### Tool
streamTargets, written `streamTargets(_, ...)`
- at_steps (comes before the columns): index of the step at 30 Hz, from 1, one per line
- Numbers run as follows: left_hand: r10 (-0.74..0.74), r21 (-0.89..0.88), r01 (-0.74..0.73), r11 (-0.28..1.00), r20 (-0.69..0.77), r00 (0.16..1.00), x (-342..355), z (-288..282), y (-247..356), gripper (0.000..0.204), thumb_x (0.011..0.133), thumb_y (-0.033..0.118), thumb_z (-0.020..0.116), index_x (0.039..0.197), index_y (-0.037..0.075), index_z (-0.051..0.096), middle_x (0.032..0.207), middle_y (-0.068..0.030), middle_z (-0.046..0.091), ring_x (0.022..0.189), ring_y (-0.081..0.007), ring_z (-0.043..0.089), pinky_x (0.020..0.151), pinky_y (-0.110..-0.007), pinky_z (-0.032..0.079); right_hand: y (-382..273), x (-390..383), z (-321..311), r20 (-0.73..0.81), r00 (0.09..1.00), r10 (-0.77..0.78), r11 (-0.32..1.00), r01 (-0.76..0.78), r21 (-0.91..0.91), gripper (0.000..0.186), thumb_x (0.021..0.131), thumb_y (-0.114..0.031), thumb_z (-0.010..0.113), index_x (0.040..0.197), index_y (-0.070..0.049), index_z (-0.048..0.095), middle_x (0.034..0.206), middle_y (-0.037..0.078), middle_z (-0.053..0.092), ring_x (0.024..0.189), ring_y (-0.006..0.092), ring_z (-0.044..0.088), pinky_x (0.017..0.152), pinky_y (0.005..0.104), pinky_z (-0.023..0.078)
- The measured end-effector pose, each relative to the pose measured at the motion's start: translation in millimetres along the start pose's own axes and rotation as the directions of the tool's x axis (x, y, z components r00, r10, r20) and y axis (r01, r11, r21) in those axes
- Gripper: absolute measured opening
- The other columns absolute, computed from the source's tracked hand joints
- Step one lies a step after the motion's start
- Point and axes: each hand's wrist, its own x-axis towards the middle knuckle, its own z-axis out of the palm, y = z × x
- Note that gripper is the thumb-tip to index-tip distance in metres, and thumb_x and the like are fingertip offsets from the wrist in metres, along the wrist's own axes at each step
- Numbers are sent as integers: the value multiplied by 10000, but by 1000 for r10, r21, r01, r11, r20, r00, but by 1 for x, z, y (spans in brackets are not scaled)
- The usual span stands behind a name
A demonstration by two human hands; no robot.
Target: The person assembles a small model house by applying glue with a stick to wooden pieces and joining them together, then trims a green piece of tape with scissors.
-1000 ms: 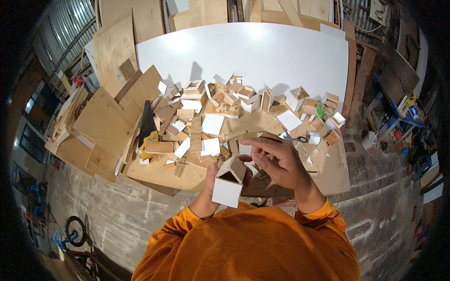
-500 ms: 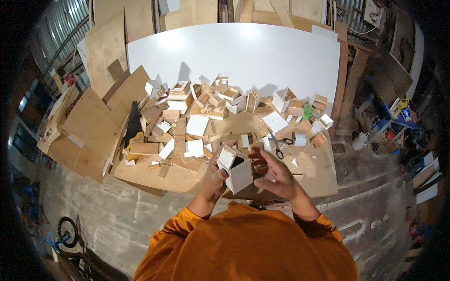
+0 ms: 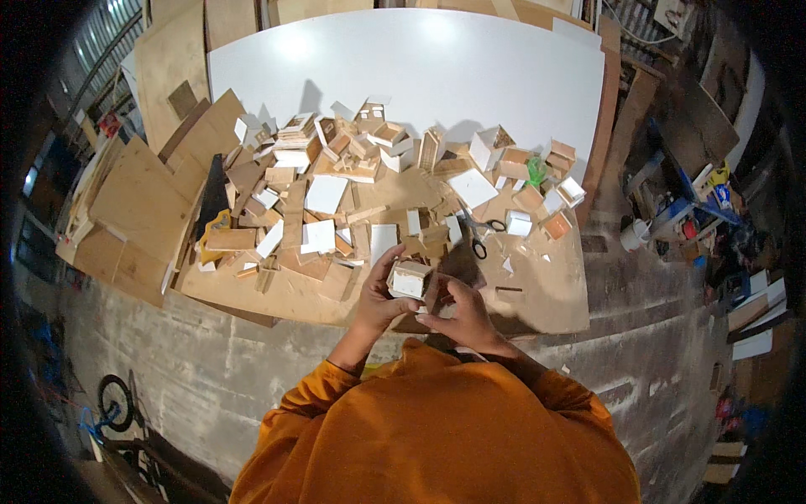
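Note:
Just over the table's near edge, my left hand (image 3: 378,294) is wrapped round a small white and wooden model house (image 3: 410,281). Fingers lie along its far side and the thumb along the near side. My right hand (image 3: 462,317) is closed at the house's near right corner, pinching a small white piece (image 3: 422,312) there. What the piece is, I cannot make out. Beyond my hands lie white panels (image 3: 384,243) and small wood offcuts. Black-handled scissors (image 3: 480,249) rest to the right of them.
The wooden table (image 3: 537,307) bears several small model houses (image 3: 487,149) and scraps. A handsaw (image 3: 214,202) with a yellow handle lies at left, near leaning plywood sheets (image 3: 134,193). A large white board (image 3: 403,76) stands behind. A green object (image 3: 536,170) sits at right.
The model house has been tilted so another face shows upward. My right hand has moved left from beside it and closed in on its near corner. The view has shifted.

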Motion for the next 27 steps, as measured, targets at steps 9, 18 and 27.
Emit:
streamTargets(9,-59,334,60,941,-15,998,-31,-44,-38,1149,645,138,890,1516,31,148,1460,-152,384,1274,-240,457,1044,-350,391,52,-13,54,-81,997,22,979,-37,-200,642,702,-355,819,1166,-7,545,995,222,632,912,388,641,761,437,515)
streamTargets(18,-145,287,180,941,-137,980,-40,-58,-33,895,709,1,799,1434,-2,275,1278,-141,535,1180,-226,525,995,-358,433,88,-18,106,-197,979,56,966,-103,-237,667,647,-233,790,1209,12,527,1050,213,631,939,385,626,810,468,491)
streamTargets(27,-127,210,138,968,-61,990,-27,-74,-38,655,779,24,740,1345,1,412,1229,-89,552,1144,-189,536,970,-336,442,95,-15,114,-211,971,-116,880,2,-475,756,672,-403,756,1266,4,527,1144,212,605,1071,386,557,932,509,410)
